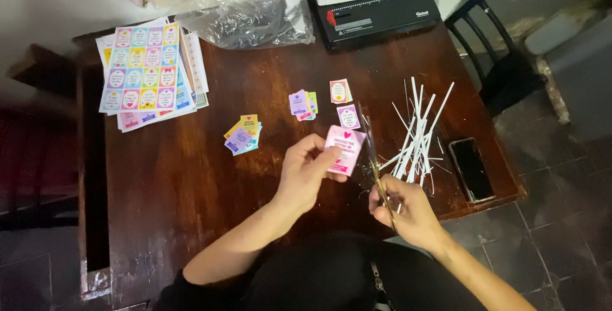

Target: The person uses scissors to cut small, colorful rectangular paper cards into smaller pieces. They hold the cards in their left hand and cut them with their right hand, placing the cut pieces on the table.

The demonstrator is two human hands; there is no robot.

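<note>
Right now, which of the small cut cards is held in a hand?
The pink card with a red heart, pinched in the left hand. All other cards lie on the table.

sheet stack (150,68) far left on the desk (191,177), cut cards (243,135) mid-desk, paper strips (417,135) right of them, phone (472,169) at right edge, binding machine (376,1) at back

Bare forearms, no sleeves showing, with dark clothing (331,279) on the lap.

Pink card (344,149) with red heart, pastel multicoloured sheets (141,68), white paper strips (417,133), dark reddish-brown table (191,170).
</note>
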